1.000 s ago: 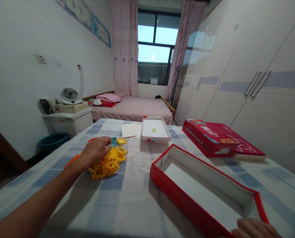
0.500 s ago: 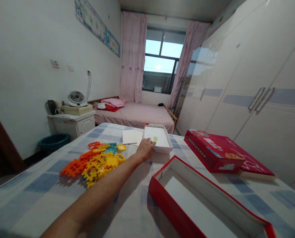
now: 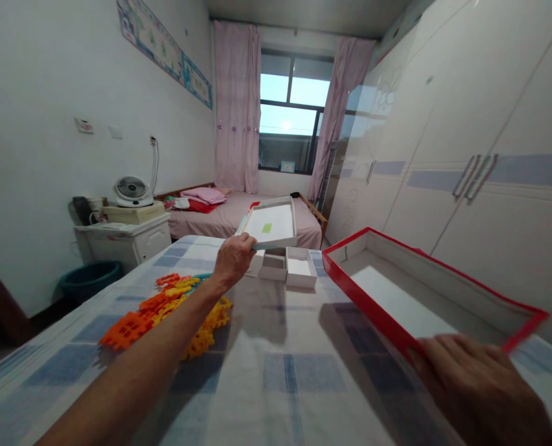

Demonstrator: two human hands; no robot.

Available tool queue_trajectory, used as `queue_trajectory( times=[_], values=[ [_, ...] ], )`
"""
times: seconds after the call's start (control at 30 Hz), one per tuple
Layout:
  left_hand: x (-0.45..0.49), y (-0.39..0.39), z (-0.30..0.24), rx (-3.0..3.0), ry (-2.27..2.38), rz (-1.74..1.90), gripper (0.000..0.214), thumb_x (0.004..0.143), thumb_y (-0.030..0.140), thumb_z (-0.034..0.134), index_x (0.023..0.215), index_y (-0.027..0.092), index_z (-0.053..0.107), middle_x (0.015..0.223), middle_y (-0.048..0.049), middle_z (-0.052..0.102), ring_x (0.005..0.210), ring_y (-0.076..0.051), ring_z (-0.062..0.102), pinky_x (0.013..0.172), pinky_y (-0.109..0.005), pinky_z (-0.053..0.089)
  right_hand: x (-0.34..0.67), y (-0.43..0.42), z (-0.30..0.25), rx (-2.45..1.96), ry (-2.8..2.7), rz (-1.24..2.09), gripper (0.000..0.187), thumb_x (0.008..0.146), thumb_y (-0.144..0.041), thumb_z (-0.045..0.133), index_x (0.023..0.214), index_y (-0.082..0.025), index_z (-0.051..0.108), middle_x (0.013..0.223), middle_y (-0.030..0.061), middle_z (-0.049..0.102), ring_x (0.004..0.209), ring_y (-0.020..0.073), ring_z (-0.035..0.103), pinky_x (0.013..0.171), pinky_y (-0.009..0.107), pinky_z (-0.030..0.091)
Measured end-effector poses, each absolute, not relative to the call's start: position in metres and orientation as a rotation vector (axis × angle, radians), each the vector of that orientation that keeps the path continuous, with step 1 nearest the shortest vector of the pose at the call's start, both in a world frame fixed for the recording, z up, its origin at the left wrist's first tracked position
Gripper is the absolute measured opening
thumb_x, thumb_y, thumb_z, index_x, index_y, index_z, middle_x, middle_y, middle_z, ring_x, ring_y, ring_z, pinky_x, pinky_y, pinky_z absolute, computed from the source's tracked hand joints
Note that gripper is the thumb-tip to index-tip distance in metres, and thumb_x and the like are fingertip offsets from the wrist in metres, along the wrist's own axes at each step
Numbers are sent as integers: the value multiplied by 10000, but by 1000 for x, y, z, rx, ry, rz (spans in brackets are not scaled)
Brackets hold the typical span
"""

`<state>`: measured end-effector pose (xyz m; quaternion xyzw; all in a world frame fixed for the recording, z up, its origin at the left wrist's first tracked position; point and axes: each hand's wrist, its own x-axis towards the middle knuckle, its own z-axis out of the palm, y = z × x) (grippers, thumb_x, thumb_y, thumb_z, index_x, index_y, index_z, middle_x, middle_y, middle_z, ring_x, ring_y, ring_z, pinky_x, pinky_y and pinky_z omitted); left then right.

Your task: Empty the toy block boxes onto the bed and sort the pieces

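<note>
My left hand [image 3: 235,259] grips the near left corner of a shallow white box lid [image 3: 278,224], which is raised and tilted above the table. A small green patch shows on its inside. Below it stand small white boxes [image 3: 300,272] with open tops. At the right, my right hand [image 3: 482,390] is closed on the near edge of a large red box lid [image 3: 373,303] with a white inside, held off the table. Orange and yellow plastic building pieces [image 3: 127,329] lie in a heap beside my left forearm, which partly covers them.
A blue-and-white checked cloth [image 3: 289,371] covers the table. Beyond are a bed [image 3: 238,217] and a window. A white cabinet [image 3: 131,238] with a fan [image 3: 133,191] stands at the left, a teal basin [image 3: 92,279] below it. White wardrobes [image 3: 443,124] line the right.
My left hand has lifted the white lid, uncovering small boxes below. My right hand has come into view, and the red lid is now raised and farther right, covering the red boxes.
</note>
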<state>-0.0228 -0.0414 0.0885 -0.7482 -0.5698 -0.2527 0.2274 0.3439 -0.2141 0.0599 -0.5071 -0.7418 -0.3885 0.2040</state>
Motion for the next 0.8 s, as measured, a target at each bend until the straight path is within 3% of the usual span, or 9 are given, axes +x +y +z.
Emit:
queue_trajectory(
  times=[0.27, 0.8],
  values=[
    [-83, -59, 83, -2033, -1640, -686, 144, 846, 204, 462, 908, 198, 591, 941, -73, 625, 883, -232, 590, 776, -331, 439, 279, -138, 54, -1742, -2155, -1035, 159, 835, -129, 492, 716, -158, 592, 712, 94, 603, 706, 232, 521, 674, 358, 300],
    [-108, -62, 66, -2086, -1707, -584, 156, 852, 218, 453, 941, 190, 579, 983, -70, 632, 912, -224, 596, 795, -317, 442, 229, -92, 26, -1764, -2044, -752, 175, 891, -235, 473, 771, -165, 579, 778, 76, 624, 781, 210, 552, 685, 321, 305]
  ],
)
